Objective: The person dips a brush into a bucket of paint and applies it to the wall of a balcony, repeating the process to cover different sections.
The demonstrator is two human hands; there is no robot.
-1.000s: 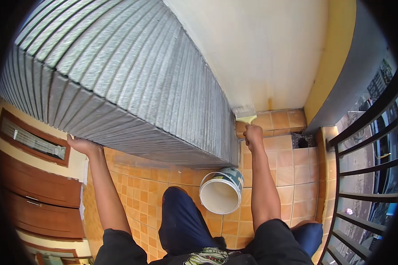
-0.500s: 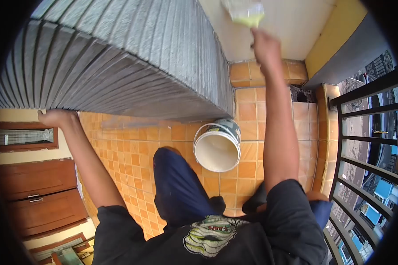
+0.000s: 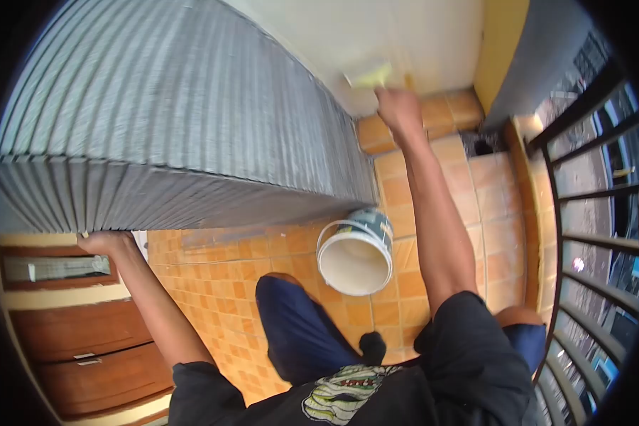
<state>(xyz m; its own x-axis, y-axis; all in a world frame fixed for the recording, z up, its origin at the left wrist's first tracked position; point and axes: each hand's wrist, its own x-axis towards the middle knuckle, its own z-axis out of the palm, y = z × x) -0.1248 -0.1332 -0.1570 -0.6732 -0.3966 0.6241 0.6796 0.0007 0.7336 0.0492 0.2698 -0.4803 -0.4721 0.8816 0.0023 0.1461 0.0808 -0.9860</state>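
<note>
My right hand (image 3: 400, 113) is closed around the handle of a wide paintbrush (image 3: 368, 75), which has a yellow-green body and is blurred by motion. The brush is over the lower part of the cream wall (image 3: 433, 42), just above the tiled base. At the far left, my left hand (image 3: 108, 242) rests against the lower edge of the grey ribbed pillar (image 3: 192, 92), with its thumb stretched out and other fingers partly hidden. Between my arms a white-rimmed bucket (image 3: 355, 264) stands on the floor, its inside coated pale and its handle resting at the rim.
Orange tiles (image 3: 213, 284) cover the floor. Black metal railings (image 3: 603, 245) run along the right, with a street beyond. A drain opening (image 3: 481, 144) sits in the corner near the tiled ledge. Brown wooden doors (image 3: 92, 355) are on the left.
My right hand has brought the paintbrush down and left along the wall, closer to the tiled base. The whole view has shifted and tilted; my left hand stays at the pillar.
</note>
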